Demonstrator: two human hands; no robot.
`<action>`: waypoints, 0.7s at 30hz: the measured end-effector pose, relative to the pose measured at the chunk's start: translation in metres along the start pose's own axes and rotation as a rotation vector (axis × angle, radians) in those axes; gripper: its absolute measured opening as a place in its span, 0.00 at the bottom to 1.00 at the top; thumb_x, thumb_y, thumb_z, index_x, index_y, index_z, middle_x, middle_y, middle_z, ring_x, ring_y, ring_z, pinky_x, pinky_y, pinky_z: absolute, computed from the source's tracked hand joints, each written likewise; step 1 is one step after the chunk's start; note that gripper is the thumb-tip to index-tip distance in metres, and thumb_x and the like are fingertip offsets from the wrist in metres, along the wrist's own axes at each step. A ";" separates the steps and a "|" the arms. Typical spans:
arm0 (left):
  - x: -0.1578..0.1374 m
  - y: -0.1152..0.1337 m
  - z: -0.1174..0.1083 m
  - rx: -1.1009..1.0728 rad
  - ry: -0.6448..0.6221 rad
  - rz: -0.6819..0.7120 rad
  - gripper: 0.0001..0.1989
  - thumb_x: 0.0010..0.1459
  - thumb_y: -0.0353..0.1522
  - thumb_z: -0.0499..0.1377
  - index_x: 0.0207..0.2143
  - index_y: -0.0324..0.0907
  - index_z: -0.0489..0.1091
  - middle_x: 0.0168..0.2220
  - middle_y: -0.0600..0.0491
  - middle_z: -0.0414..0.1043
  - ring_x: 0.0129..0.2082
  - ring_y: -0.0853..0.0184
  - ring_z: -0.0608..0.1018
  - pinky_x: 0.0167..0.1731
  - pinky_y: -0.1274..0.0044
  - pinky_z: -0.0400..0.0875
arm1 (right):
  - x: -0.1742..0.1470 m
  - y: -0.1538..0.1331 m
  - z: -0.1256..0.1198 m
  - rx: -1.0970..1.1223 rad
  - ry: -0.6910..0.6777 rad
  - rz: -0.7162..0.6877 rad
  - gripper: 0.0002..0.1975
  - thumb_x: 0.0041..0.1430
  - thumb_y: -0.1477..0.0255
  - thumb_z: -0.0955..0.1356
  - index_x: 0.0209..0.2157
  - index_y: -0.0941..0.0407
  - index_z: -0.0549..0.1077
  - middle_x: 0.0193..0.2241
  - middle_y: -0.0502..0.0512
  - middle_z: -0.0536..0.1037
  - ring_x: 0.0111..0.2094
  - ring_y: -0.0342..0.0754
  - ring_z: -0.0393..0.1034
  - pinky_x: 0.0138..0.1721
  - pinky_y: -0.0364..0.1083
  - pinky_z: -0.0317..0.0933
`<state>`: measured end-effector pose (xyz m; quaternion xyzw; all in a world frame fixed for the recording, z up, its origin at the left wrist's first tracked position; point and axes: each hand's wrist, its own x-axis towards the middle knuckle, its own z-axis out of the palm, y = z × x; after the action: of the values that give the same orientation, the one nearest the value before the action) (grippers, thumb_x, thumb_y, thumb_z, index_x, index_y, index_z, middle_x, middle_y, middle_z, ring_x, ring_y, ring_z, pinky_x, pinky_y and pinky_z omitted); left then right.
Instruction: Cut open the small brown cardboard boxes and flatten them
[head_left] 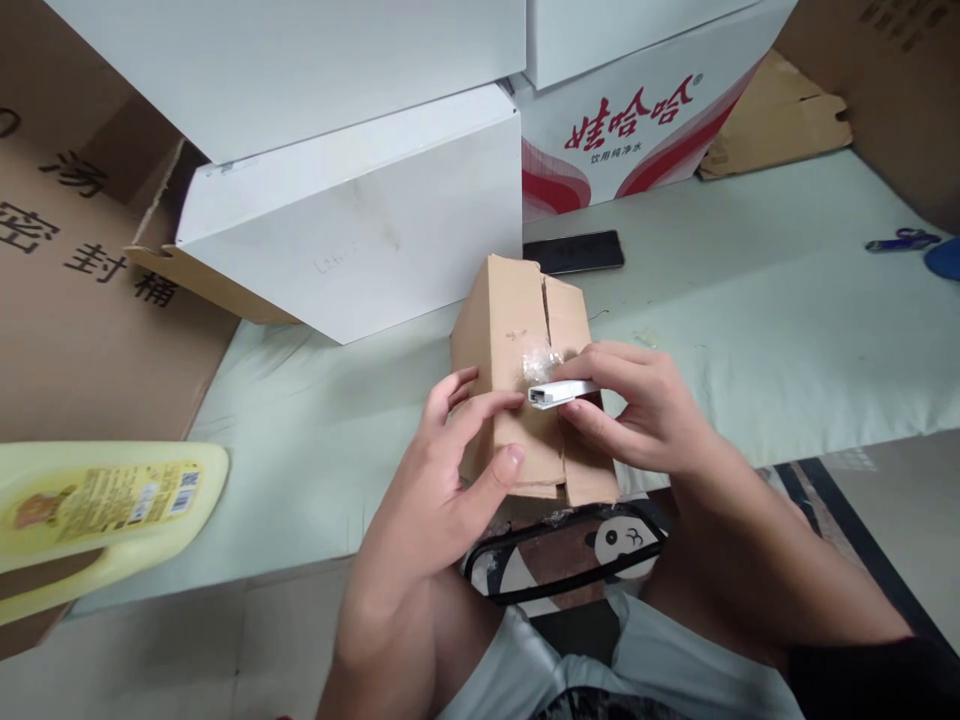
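Note:
A small brown cardboard box (pixel 525 445) stands at the table's front edge, its flaps meeting in a seam with clear tape (pixel 540 362) across part of it. Resting on the box's left side and top, my left hand (pixel 457 470) steadies it with fingers and thumb spread around the edge. My right hand (pixel 637 405) pinches a slim white tool that looks like a small stapler (pixel 559 393), index finger above and thumb below. Its metal front end points left, just over the box top near the tape.
White cartons (pixel 360 220) stand behind the box, with a black phone (pixel 576 252) beside them. A yellow bottle (pixel 112 500) lies at left near a large brown carton (pixel 82 300). Purple-handled scissors (pixel 904 240) lie far right on the pale green tablecloth (pixel 787 330).

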<state>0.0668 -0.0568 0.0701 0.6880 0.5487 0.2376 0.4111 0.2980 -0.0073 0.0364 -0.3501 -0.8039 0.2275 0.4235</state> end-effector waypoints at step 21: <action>0.000 -0.001 0.000 -0.011 0.001 -0.011 0.19 0.68 0.46 0.56 0.58 0.55 0.70 0.69 0.47 0.54 0.73 0.52 0.58 0.66 0.52 0.67 | 0.002 -0.002 -0.002 0.036 -0.018 -0.003 0.05 0.67 0.70 0.67 0.37 0.55 0.74 0.27 0.51 0.75 0.28 0.45 0.67 0.30 0.45 0.62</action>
<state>0.0664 -0.0564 0.0691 0.6827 0.5513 0.2389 0.4158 0.2986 -0.0073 0.0398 -0.3390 -0.8041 0.2446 0.4228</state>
